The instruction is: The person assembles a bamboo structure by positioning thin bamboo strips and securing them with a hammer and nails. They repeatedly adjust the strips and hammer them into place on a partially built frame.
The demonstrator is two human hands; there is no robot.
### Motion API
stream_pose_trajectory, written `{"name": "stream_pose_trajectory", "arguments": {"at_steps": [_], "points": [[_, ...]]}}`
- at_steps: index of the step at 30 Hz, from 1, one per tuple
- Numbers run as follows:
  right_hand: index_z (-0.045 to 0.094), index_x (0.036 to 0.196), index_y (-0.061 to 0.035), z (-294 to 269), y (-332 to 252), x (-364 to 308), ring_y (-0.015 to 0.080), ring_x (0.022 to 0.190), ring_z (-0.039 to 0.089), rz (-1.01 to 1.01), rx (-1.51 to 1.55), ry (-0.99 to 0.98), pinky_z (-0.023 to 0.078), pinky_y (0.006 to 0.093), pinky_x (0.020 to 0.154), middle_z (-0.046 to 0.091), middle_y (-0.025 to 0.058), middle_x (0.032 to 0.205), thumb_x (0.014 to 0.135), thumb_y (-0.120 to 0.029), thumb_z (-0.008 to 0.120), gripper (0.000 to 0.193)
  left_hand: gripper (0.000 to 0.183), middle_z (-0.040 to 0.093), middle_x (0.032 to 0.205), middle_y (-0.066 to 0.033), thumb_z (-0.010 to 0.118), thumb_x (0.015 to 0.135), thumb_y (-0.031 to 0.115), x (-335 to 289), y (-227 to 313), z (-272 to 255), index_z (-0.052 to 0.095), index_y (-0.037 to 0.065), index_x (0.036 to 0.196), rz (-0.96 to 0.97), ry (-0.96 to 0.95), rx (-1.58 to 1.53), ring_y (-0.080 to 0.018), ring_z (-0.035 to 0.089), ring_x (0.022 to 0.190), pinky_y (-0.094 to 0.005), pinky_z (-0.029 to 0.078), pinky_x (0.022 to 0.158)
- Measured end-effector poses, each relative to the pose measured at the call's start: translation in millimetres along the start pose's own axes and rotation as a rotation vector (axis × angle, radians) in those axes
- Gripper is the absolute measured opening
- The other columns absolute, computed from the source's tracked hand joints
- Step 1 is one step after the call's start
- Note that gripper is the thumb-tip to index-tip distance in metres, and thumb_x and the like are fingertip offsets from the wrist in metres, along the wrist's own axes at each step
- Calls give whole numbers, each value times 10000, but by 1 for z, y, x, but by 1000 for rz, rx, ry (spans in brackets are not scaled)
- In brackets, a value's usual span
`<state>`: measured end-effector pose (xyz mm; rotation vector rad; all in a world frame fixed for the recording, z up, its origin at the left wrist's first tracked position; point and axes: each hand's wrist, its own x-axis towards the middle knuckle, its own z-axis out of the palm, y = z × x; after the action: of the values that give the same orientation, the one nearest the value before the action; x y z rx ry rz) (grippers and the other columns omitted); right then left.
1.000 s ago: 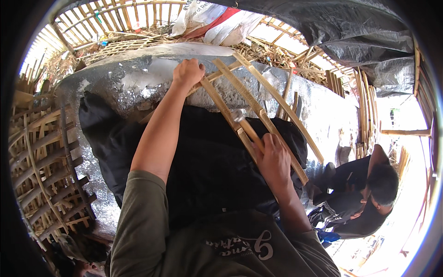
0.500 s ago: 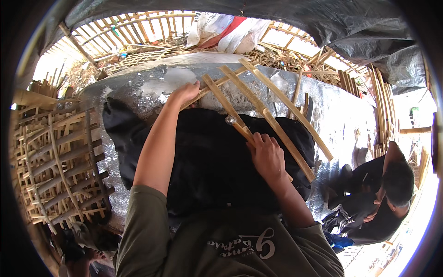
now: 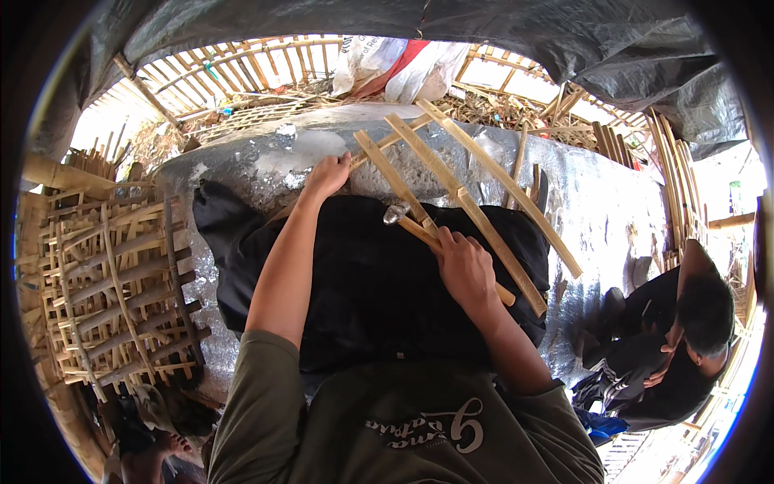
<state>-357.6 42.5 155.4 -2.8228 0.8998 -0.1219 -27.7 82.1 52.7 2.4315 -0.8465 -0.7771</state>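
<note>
We see a shiny, rounded silver metal hammerhead point(image 3: 396, 213), smooth, slim tan wooden handle point(image 3: 421, 234), long matt yellowish wooden slats point(image 3: 431, 165) and, upper right, glossy dark plastic sheeting point(image 3: 621, 73).

Ahead of you, a bamboo slat wall point(image 3: 266, 66) curves across the back, bent by the lens, with glaring white daylight coming through its gaps. A dark plastic tarpaulin point(image 3: 677, 73) hangs overhead, sagging in creases toward your right. White sacks point(image 3: 435, 73) and a red cloth point(image 3: 385, 77) lie against the wall, beside a litter of bamboo scraps point(image 3: 492, 107). A silvery grey sheet point(image 3: 601, 214), blotched and wrinkled, spreads in front of you, gleaming brightest on your right. Crisscrossed bamboo lattices point(image 3: 121, 282) stand to your left, below a thick bamboo pole point(image 3: 68, 175). To your right, slender upright bamboo strips point(image 3: 681, 181) edge a washed-out, sunlit opening.
</note>
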Motion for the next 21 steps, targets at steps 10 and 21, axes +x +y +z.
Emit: {"name": "stream_pose_trajectory", "arguments": {"at_steps": [10,21], "points": [[549,1090,-67,-20,15,18,333,687,710,-101,-156,-2,589,452,604,637,121,808,926,-66,546,164,627,671,887,-202,456,1020,521,14,17,-20,634,-79,970,24,-23,-393,-280,653,807,-444,499,767],[557,1122,-97,-41,17,19,319,667,713,-115,-271,66,590,426,585,670,87,795,905,-86,583,218,732,628,888,-148,477,982,631,-16,70,-62,600,-53,1209,-55,-98,-454,-117,457,590,-332,403,538]]}}
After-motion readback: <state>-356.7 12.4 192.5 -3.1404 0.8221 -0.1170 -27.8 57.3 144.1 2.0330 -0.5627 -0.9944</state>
